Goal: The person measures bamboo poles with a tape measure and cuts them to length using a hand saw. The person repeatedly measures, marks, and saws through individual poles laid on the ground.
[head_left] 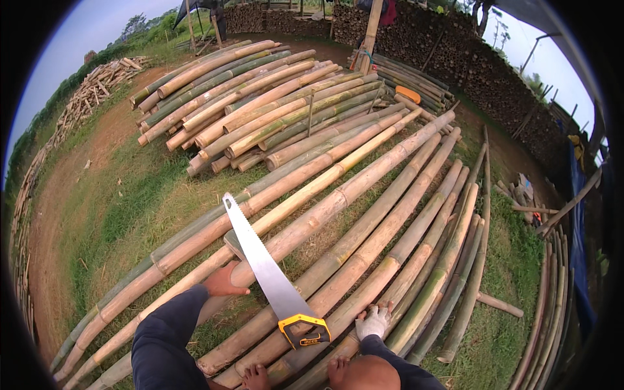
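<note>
A handsaw with a silver toothed blade and a yellow-and-black handle lies across several bamboo poles, its tip pointing away from me. Neither hand touches it. To the left of the blade, my bare left hand grips a long pale bamboo pole, thumb along its near side. My right hand, in a white glove with bare fingertips, is curled over another bamboo pole to the right of the saw handle. Beside my left hand, a short greenish bamboo end shows under the poles.
Beyond the loose poles is a large bamboo pile with upright stakes. An orange object rests near a wooden post. Stacked cut bamboo forms the back wall. A blue tarp hangs at right. My bare feet are among the poles.
</note>
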`<state>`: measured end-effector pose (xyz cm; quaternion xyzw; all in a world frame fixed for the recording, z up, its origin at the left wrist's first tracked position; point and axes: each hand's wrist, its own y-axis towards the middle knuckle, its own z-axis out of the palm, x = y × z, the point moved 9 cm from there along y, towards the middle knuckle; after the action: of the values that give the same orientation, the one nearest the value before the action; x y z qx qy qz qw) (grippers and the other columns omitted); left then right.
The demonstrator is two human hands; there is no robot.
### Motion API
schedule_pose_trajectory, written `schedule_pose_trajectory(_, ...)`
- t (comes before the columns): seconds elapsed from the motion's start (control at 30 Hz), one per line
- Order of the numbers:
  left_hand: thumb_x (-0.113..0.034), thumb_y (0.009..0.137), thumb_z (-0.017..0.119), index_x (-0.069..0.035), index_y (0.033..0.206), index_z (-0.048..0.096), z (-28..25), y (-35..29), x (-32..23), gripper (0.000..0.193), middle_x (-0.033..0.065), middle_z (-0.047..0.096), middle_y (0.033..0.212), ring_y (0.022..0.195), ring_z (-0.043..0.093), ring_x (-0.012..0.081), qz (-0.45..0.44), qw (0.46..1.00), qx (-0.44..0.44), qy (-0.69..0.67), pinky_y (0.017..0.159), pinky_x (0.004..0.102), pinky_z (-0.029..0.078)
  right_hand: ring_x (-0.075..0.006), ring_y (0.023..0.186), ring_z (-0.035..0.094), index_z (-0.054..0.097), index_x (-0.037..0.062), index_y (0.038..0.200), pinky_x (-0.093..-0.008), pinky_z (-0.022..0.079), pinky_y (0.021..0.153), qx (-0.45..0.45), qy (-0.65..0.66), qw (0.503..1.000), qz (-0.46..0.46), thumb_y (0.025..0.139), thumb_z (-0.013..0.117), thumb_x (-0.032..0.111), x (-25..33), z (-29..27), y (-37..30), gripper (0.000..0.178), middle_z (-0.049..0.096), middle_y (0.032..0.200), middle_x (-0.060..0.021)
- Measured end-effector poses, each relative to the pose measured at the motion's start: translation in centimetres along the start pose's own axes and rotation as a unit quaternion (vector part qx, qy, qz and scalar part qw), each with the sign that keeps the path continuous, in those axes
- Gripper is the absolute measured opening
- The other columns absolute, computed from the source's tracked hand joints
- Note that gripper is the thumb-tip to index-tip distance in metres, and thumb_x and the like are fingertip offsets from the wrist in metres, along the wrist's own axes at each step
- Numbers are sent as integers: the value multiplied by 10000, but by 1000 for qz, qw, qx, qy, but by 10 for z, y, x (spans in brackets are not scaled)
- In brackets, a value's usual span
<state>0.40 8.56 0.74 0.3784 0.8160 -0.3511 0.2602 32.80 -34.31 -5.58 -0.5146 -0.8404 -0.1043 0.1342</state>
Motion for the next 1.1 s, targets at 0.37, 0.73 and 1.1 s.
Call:
schedule_pose_trajectory(0.37,-398,708,979,37,1534,418,-3,-1,-12,1089,261,638,1405,1291,645,362,-2,1000,-30,3,1128,446,496,-454,1618,214,690,105,1301,-699,265,1230,43,-11,999,14,881,682,300,-12,11,1,463,527,1494,-198)
schedule_pose_trajectory(0.73,-527,893,845,64,1676,245,18,4,-16,1150,271,442,1658,1525,432,354,-18,998,63,14,1254,446,343,-462,1598,271,697,105,1265,-729,336,1177,-17,20,1000,-14,862,699,288,-17,3,-2,442,555,1482,-185)
schedule_pose_trajectory(1.1,-519,893,861,104,1639,285,11,-10,-43,1130,263,493,1617,1489,464,367,-43,997,37,43,1243,432,348,-438,1624,227,691,108,1270,-730,310,1192,4,33,999,-5,852,704,286,-19,8,0,455,544,1514,-170)
